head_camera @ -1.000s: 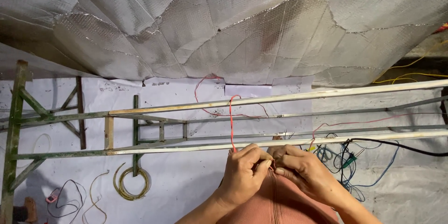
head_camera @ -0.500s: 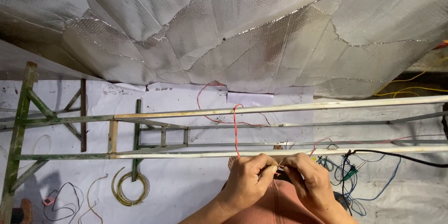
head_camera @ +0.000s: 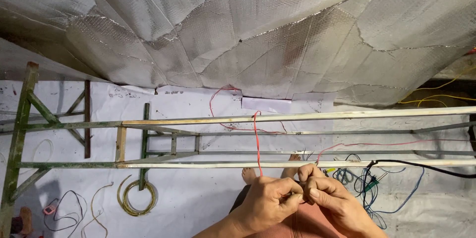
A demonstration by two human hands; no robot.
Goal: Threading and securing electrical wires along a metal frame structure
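Note:
My left hand (head_camera: 270, 202) and my right hand (head_camera: 331, 199) are pressed together low in the head view, fingers pinched on the lower end of a thin red wire (head_camera: 256, 141). The wire rises from my fingers, passes over the near white tube (head_camera: 198, 164) and loops around the far white tube (head_camera: 297, 117) of a long frame. Both tubes lie across the view on a green metal frame (head_camera: 22, 134). My bare feet (head_camera: 250, 174) show just beyond the near tube.
Crinkled silver foil sheeting (head_camera: 238, 29) hangs overhead and fills the upper half. A yellow wire coil (head_camera: 136, 198) lies on the white floor sheet at left. Blue and black cables (head_camera: 369, 183) pile at right, with a small pink tool (head_camera: 49, 209) at far left.
The camera has tilted upward, so the frame and my hands sit lower in view. My hands stay together on the red wire, working its end.

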